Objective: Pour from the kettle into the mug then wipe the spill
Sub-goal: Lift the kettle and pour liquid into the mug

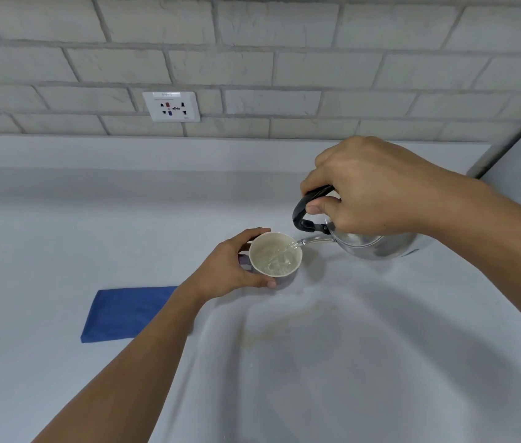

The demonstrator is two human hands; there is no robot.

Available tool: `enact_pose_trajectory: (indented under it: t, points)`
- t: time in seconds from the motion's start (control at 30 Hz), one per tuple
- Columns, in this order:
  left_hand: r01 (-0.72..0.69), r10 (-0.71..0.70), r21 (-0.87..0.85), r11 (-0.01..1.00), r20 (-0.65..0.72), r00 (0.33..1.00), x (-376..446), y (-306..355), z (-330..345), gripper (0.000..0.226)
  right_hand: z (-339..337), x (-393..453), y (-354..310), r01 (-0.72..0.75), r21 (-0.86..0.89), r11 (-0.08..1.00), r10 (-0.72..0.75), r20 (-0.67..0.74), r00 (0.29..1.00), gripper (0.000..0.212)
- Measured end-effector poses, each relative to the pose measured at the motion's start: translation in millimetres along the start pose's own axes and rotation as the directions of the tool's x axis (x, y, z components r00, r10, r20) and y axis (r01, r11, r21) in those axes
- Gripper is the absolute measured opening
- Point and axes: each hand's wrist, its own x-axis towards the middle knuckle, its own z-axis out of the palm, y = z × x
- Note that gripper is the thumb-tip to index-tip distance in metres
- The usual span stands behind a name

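**Water streams from tilted kettle into held mug**

Two bare forearms reach out over a pale grey countertop [364, 362], where a faint yellowish stain [272, 327] marks the surface nearest the camera. To the left of it lies a folded blue cloth [124, 314], flat on the counter and partly hidden under the left forearm.

Just beyond, the left hand [227, 270] cups a white mug [275, 254] that stands upright on the counter, fingers curled round its far side and thumb pressed against its near side. The mug holds clear water, rippled and bubbling, filling most of the bowl.

To the mug's right, the right hand [371, 193] grips the black handle [308, 207] of a metal kettle [371, 246], fingers wrapped over the top and thumb tucked beneath. The kettle is tipped toward the mug, its thin spout [315, 240] reaching the mug's right rim, with a clear stream running from the spout into the mug. What remains inside the kettle cannot be seen.

Behind the counter rises a wall of pale brick-pattern tiles [284, 65] bearing a white power outlet [171, 106].
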Motion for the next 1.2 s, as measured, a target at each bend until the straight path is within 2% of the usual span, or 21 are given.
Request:
enact_pose_trajectory:
  t: [0.3, 0.47, 0.63, 0.97, 1.07, 1.2]
  points:
    - [0.017, -0.017, 0.01, 1.0, -0.003, 1.0, -1.2, 1.5, -0.4, 0.095, 9.6, -17.6, 36.4, -0.138, 0.369, 0.919, 0.191, -0.111, 0.975, 0.006]
    - [0.014, -0.014, 0.022, 1.0, 0.003, 1.0, -2.4, 5.4, -1.1, 0.095, 24.6, -31.8, 54.4, -0.187, 0.555, 0.81, 0.326, -0.161, 0.932, 0.009]
    - [0.017, -0.017, 0.031, 0.999, 0.007, 1.0, -2.2, 6.4, -2.0, 0.096, 46.2, -45.2, 64.2, -0.23, 0.723, 0.652, 0.447, -0.121, 0.886, 0.012]
    - [0.031, -0.033, 0.067, 0.997, 0.02, 0.999, -3.7, 11.8, -4.7, 0.102, 67.5, -60.3, 80.4, -0.22, 0.784, 0.581, 0.504, -0.135, 0.853, 0.01]
    - [-0.014, 0.014, 0.068, 0.998, -0.008, 1.0, 0.1, 23.8, -10.6, 0.105, 68.8, -63.7, 86.8, -0.206, 0.786, 0.583, 0.518, -0.165, 0.839, 0.009]
    - [-0.122, 0.128, 0.072, 0.99, -0.08, 0.989, 16.3, 57.6, -4.5, 0.087, 67.3, -63.9, 95.9, -0.183, 0.794, 0.58, 0.528, -0.196, 0.826, 0.008]
